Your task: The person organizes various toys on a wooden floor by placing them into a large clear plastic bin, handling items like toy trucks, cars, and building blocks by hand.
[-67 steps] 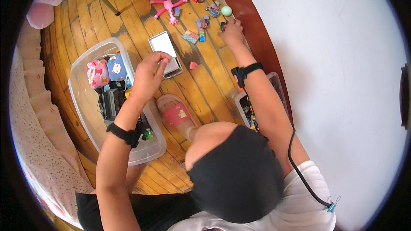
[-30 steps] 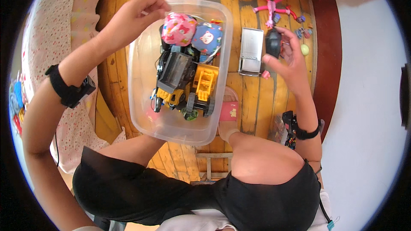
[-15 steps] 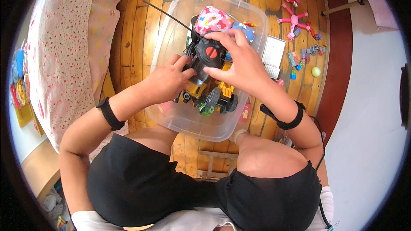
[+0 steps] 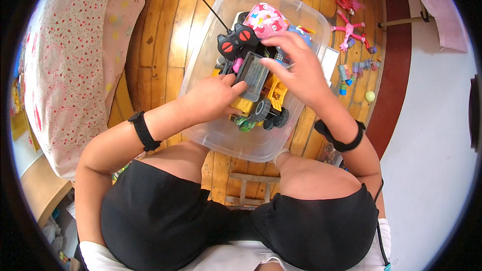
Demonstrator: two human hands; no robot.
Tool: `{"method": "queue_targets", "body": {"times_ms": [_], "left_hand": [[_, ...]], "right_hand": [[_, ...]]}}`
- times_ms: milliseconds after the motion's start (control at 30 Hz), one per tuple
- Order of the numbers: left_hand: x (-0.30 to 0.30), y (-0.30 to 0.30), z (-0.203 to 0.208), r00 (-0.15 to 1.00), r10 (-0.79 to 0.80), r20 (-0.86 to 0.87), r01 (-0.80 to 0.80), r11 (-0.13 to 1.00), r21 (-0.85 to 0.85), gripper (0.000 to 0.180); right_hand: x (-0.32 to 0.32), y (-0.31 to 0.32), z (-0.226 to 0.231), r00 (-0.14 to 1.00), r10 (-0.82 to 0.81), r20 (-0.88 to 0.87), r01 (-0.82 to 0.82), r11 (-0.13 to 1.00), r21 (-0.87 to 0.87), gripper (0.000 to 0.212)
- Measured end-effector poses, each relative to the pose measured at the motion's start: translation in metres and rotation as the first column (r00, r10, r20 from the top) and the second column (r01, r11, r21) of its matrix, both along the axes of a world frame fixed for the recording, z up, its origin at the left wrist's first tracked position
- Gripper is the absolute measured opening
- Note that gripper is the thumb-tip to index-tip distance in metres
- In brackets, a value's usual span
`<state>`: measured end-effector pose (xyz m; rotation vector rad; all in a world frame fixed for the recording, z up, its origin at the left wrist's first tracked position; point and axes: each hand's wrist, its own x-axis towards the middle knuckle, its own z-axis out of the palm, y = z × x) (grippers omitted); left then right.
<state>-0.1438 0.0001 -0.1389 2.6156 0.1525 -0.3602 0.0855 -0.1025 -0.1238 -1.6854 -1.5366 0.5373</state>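
Observation:
My left hand [image 4: 213, 98] has its fingers closed on the lower left edge of a clear greyish plastic box [image 4: 253, 73]. Across from it, my right hand [image 4: 301, 68] is open, its thumb and fingers spread beside the upper right of that box with nothing held. A black remote control [image 4: 236, 42] with two red-orange buttons and a long antenna rests just above the box. Below and right of the box lies a yellow toy truck [image 4: 273, 95] with black wheels. All sit inside a large translucent plastic bin [image 4: 241, 148] between my knees.
A pink patterned pouch [image 4: 266, 20] fills the bin's far end. Pink and red dolls [image 4: 347, 29], small building blocks [image 4: 345, 74] and a pale green ball [image 4: 370, 96] lie on the wooden floor at right. A cloth-covered bed [image 4: 75, 60] borders the left.
My right hand has let go of the remote control, which now lies farther up and left, turned. The clear box and my left hand have shifted right; the bin moved slightly right.

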Motion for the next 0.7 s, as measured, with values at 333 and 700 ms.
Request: {"method": "queue_targets", "body": {"times_ms": [333,700], "left_hand": [[0.038,0.091,-0.001,0.946,-0.183,0.269,-0.063,0.707,0.704,0.063],[0.019,0.074,0.074,0.963,-0.112,-0.247,0.242,0.766,0.596,0.004]], "right_hand": [[0.042,-0.042,0.026,0.99,-0.139,-0.007,0.135,0.972,-0.193,0.015],[0.022,-0.05,0.021,0.991,-0.129,0.033,0.132,0.982,-0.134,0.013]]}}
